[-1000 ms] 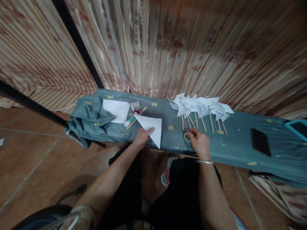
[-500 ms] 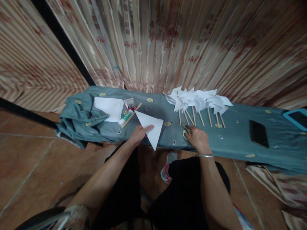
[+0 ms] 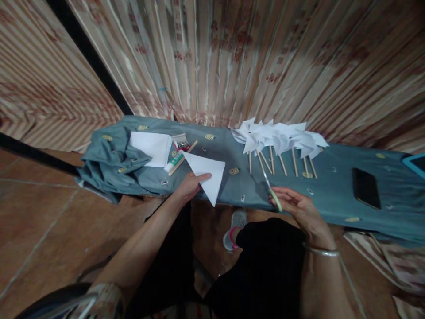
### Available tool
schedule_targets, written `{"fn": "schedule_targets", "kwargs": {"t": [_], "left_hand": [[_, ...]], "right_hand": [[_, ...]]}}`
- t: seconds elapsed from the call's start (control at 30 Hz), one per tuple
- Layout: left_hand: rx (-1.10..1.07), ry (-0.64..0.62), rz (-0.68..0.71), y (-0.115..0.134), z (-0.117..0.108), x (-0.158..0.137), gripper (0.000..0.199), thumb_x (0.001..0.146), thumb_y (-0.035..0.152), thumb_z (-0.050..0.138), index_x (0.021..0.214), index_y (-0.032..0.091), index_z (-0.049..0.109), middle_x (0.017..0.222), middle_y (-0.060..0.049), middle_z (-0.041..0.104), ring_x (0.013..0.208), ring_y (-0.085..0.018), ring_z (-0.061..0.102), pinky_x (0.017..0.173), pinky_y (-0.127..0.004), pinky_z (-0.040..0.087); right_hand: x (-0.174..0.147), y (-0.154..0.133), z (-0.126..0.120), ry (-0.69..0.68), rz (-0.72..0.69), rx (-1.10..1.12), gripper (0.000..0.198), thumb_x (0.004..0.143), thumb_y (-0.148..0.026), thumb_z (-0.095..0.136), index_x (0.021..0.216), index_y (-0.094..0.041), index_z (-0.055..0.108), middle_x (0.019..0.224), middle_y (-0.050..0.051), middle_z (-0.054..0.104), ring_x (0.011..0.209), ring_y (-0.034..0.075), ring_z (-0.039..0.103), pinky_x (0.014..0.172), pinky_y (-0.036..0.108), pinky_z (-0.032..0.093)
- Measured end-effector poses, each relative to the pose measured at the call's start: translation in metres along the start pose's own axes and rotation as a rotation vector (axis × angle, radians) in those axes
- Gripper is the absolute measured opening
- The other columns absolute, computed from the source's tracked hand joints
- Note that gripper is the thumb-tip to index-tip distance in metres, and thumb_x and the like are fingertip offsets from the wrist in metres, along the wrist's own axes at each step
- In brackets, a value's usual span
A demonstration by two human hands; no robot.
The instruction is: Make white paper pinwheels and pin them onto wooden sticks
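My left hand (image 3: 191, 186) pinches a white sheet of paper folded into a triangle (image 3: 212, 173), thumb on top and the fingers hidden beneath it. In my right hand (image 3: 295, 204) is a pair of scissors (image 3: 273, 196) with light green handles, raised above the front edge of the cloth-covered bench. Its blades point away from me, towards the sticks. Several white paper pinwheels (image 3: 275, 136) on wooden sticks lie overlapping in a row beyond the scissors.
A stack of white paper (image 3: 152, 148) lies at the left, beside a green and white glue tube (image 3: 174, 162), wooden sticks (image 3: 183, 158) and a small red box of pins (image 3: 182, 144). A black phone (image 3: 366, 188) rests at the right on the green cloth (image 3: 229, 190).
My right hand has lifted the scissors off the cloth and drawn them back towards me and to the right. My left hand keeps the folded paper in nearly the same spot.
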State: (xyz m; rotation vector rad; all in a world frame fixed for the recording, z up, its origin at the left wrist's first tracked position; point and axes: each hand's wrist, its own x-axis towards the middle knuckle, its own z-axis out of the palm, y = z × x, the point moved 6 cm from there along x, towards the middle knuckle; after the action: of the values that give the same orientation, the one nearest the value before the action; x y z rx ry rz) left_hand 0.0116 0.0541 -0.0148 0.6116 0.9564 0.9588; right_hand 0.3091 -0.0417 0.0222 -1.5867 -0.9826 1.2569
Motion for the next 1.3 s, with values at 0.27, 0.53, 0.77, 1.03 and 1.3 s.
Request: {"fn": "schedule_targets", "kwargs": {"t": [0.27, 0.53, 0.77, 1.03, 1.3], "left_hand": [[0.164, -0.088, -0.042, -0.01, 0.008, -0.014, 0.036, 0.045, 0.028, 0.089, 0.074, 0.012, 0.075, 0.074, -0.005, 0.075, 0.065, -0.016, 0.065, 0.068, -0.027, 0.049], [0.27, -0.196, -0.108, -0.015, 0.031, -0.028, 0.031, 0.048, 0.028, 0.086, 0.073, 0.013, 0.075, 0.072, -0.004, 0.074, 0.06, -0.015, 0.063, 0.063, -0.026, 0.047], [0.226, -0.136, -0.071, -0.012, 0.028, -0.023, 0.036, 0.049, 0.034, 0.087, 0.074, 0.012, 0.075, 0.076, -0.007, 0.075, 0.062, -0.016, 0.064, 0.064, -0.027, 0.048], [0.199, -0.023, -0.012, -0.001, 0.002, -0.008, 0.036, 0.049, 0.036, 0.087, 0.073, 0.012, 0.074, 0.069, -0.006, 0.074, 0.055, -0.016, 0.063, 0.056, -0.025, 0.046], [0.166, -0.056, -0.045, -0.002, -0.007, -0.003, 0.035, 0.05, 0.034, 0.085, 0.074, 0.011, 0.073, 0.069, -0.006, 0.073, 0.056, -0.016, 0.062, 0.055, -0.024, 0.046]], "right_hand": [[0.013, -0.016, 0.057, -0.01, -0.105, 0.231, 0.055, 0.058, -0.044, 0.085, 0.105, -0.023, 0.067, 0.08, 0.002, 0.073, 0.066, 0.012, 0.063, 0.058, 0.023, 0.048], [0.02, -0.028, 0.096, -0.077, -0.075, 0.316, 0.057, 0.044, -0.033, 0.09, 0.095, -0.022, 0.067, 0.067, -0.005, 0.068, 0.057, 0.008, 0.056, 0.054, 0.021, 0.045], [0.022, -0.023, 0.1, -0.066, -0.076, 0.236, 0.052, 0.047, -0.037, 0.088, 0.091, -0.02, 0.068, 0.065, -0.005, 0.065, 0.056, 0.008, 0.054, 0.054, 0.021, 0.043], [0.009, -0.024, 0.096, -0.276, -0.085, -0.014, 0.052, 0.063, -0.047, 0.08, 0.105, -0.019, 0.069, 0.08, 0.002, 0.07, 0.074, 0.015, 0.063, 0.069, 0.028, 0.049], [-0.011, -0.008, 0.099, -0.564, 0.138, -0.016, 0.05, 0.067, -0.043, 0.08, 0.106, -0.013, 0.069, 0.074, 0.002, 0.067, 0.059, 0.01, 0.057, 0.055, 0.023, 0.044]]}}
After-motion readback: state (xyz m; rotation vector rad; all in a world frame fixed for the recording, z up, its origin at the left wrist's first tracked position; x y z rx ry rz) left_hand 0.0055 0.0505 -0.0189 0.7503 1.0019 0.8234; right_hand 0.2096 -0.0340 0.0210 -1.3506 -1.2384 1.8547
